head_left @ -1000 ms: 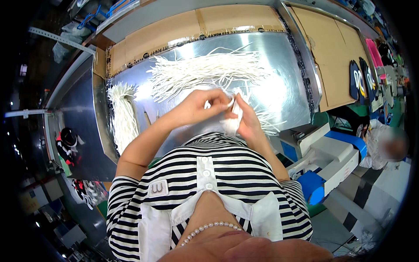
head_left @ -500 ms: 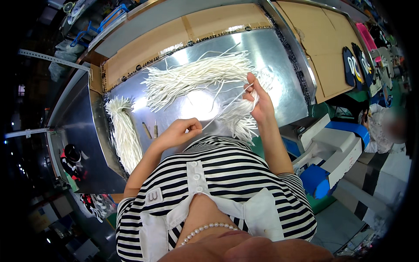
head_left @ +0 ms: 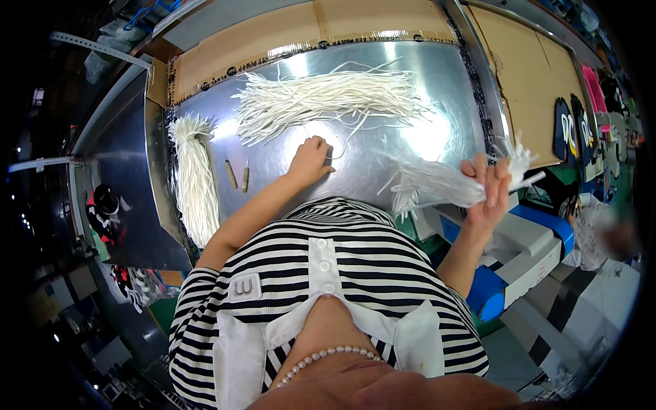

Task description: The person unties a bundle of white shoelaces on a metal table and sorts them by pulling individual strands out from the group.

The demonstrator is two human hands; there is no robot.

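My right hand [head_left: 488, 191] is closed around a bundle of thin white cords [head_left: 437, 183], raised at the right front edge of the metal table [head_left: 359, 176]. The bundle's loose ends hang to the left, blurred by motion, and its other end sticks out past my fingers. My left hand [head_left: 313, 162] is low over the table, fingers bent and thumb apart. Beside its thumb is the end of a single cord that trails from a loose pile of white cords [head_left: 328, 99] farther back. At the left lies another bundle of cords [head_left: 197, 184], gathered at its far end.
Two small tools with brownish handles [head_left: 231, 174] lie between the left bundle and my left forearm. Taped cardboard [head_left: 273, 44] lines the back edge. A grey-and-blue machine [head_left: 523, 236] stands at the right, and dark flat pieces [head_left: 564, 130] lie on cardboard beyond the rim.
My right hand has swung right and toward me with the cord bundle. The left hand has let go of the cord stretched between both hands and moved forward toward the pile.
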